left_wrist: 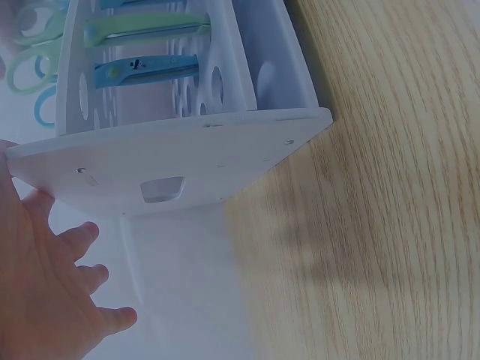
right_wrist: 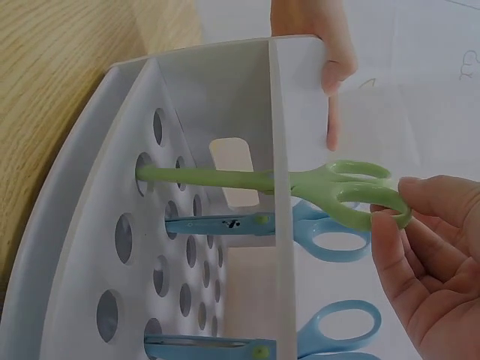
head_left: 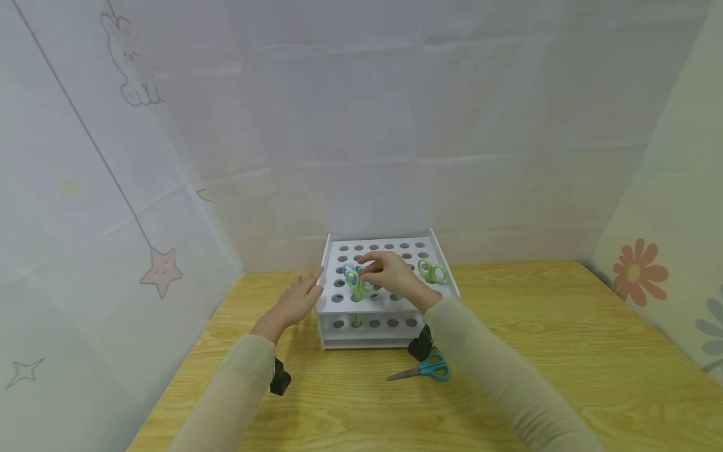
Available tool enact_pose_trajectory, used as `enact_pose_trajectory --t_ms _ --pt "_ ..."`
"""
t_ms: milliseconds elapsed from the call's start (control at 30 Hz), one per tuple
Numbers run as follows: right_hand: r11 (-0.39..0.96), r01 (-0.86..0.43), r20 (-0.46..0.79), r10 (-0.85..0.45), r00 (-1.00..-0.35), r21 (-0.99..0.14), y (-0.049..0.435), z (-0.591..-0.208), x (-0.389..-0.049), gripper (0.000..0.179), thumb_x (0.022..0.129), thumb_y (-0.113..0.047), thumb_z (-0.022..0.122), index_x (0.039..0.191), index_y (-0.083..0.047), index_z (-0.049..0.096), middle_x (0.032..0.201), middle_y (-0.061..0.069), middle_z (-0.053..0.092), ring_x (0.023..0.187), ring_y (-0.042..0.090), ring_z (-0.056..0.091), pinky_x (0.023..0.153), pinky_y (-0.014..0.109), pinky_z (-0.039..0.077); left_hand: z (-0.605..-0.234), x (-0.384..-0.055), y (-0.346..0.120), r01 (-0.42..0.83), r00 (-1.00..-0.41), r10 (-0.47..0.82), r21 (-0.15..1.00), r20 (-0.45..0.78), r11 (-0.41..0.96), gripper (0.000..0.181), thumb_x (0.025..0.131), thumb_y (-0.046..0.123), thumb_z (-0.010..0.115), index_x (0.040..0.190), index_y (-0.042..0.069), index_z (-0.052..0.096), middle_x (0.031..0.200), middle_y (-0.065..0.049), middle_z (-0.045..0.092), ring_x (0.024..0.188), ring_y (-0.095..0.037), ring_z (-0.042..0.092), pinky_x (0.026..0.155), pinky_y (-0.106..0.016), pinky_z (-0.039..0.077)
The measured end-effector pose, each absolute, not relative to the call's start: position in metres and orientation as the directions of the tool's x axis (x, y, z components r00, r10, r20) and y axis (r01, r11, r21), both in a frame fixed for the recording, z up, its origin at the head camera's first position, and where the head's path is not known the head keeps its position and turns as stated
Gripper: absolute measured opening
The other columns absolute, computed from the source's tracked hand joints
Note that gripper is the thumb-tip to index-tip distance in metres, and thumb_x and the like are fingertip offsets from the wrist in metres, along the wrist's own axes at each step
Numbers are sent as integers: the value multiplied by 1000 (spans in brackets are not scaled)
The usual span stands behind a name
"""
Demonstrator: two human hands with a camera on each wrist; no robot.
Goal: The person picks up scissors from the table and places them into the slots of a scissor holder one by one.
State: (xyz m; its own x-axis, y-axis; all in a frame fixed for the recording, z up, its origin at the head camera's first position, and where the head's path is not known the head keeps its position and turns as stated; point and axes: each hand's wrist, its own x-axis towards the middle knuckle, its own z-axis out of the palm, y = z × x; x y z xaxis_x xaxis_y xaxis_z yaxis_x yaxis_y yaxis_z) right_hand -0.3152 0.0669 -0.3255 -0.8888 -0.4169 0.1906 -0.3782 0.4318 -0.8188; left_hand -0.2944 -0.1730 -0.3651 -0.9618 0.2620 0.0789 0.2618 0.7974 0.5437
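Observation:
My right hand pinches one handle loop of a pair of green scissors between thumb and finger. These scissors stand upright in a white rack near its front left, blades down through the upper hole and reaching a hole in the lower shelf. Right behind them stands a pair of blue scissors, and another blue pair shows in the right wrist view. My left hand rests against the rack's left side with its fingers extended, fingertips at the top edge of the side panel.
A second pair of green scissors stands at the rack's right side. Teal-handled scissors lie on the wooden table in front of the rack, blades pointing left. A pale patterned cloth hangs behind the table.

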Motion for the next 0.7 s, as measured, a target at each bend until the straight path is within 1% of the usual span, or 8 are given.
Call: enact_pose_trajectory --t_ms 100,233,500,700 --pt "438 -367 180 -411 -894 -821 66 -327 -315 34 85 -8 65 117 -2 60 89 4 68 64 18 62 64 42 52 -366 -296 -173 267 -961 262 542 87 797 52 98 33 26 148 20 21 149 -13 22 136 -39 5 101 -63 4" --pt "426 -353 170 -411 -896 -833 65 -329 -313 34 85 -7 65 118 -3 60 89 5 68 68 19 62 63 39 52 -365 -296 -172 272 -960 266 541 91 796 52 98 32 26 148 19 22 149 -13 22 135 -40 6 101 -64 5" --pt "396 -365 185 -424 -887 -843 66 -332 -312 33 85 -5 64 117 -1 60 90 5 68 77 21 63 64 41 53 -365 -296 -173 263 -961 265 546 77 796 52 98 33 25 149 20 20 150 -11 20 136 -38 4 101 -62 4" --pt "366 -365 193 -429 -883 -856 69 -334 -312 33 85 -5 64 117 0 59 92 8 67 80 21 63 65 44 52 -365 -296 -172 255 -964 255 544 77 799 53 97 33 25 149 20 20 149 -13 21 136 -39 4 101 -63 4"
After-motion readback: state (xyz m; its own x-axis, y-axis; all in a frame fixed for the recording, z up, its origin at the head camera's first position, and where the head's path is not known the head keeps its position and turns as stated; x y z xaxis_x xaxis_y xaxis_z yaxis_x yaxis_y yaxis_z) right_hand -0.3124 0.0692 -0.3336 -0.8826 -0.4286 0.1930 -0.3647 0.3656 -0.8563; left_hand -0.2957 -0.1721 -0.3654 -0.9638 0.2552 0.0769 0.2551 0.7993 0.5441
